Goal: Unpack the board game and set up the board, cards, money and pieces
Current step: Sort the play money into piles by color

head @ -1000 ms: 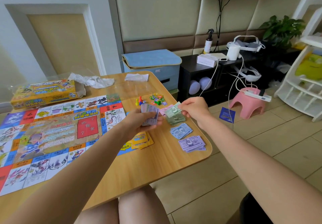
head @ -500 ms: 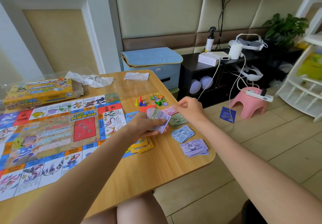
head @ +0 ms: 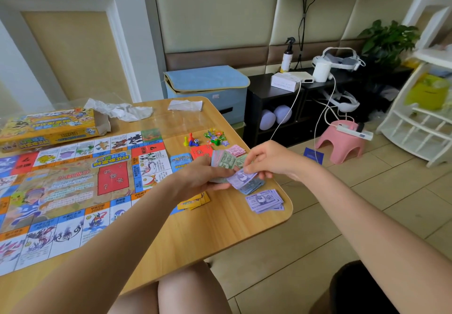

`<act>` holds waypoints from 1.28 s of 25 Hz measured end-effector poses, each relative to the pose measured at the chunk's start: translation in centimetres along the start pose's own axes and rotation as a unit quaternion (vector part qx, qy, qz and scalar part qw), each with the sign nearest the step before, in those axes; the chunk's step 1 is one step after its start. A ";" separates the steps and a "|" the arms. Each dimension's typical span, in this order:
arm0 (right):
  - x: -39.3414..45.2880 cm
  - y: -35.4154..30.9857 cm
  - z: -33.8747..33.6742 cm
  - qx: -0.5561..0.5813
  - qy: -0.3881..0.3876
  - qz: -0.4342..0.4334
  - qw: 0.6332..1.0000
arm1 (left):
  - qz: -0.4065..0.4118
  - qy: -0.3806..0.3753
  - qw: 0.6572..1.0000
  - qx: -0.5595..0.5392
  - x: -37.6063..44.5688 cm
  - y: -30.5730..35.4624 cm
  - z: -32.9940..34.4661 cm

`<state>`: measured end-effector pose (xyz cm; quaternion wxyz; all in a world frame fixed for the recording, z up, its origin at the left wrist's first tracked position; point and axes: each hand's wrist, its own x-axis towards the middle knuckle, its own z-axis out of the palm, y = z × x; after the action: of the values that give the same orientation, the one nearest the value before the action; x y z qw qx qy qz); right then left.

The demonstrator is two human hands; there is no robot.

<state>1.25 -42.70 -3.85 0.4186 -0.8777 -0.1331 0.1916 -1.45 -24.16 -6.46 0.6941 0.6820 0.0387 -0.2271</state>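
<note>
Money is fanned in the left hand point(head: 203, 174), which grips a wad point(head: 223, 160) above the wooden worktop point(head: 220, 228), while the right hand point(head: 266, 158) pinches a purple note point(head: 242, 176) at the wad's edge; more purple notes point(head: 265, 200) printed "5000" lie near the worktop's corner. The board point(head: 61, 191) lies flat at left, its red centre panel showing a "?", with the yellow box point(head: 49, 127) behind it and pieces point(head: 190, 140) just right of it. Beyond are a tiled floor point(head: 367, 203), a blue bin point(head: 208, 91), a pink stool point(head: 338, 142) and a plant point(head: 389, 37).
</note>
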 end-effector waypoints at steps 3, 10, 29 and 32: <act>-1.8 1.1 -0.7 -0.015 -0.004 0.033 0.999 | -0.015 -0.029 0.999 0.039 -0.7 -0.2 0.6; -4.1 3.4 1.0 -0.178 0.066 0.050 0.980 | -0.067 -0.049 0.992 -0.100 -2.1 -0.1 2.7; 5.5 1.9 1.2 0.037 0.234 0.000 0.971 | 0.040 0.083 0.994 -0.051 -0.5 0.7 -3.4; 6.3 3.1 1.9 -0.118 0.194 0.003 0.974 | 0.027 0.081 0.995 -0.041 0.3 0.5 -3.3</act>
<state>6.21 -40.77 -8.80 0.3293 -0.9417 -0.0687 0.0015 -0.13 -21.09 -6.37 0.7221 0.6696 0.0861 -0.1507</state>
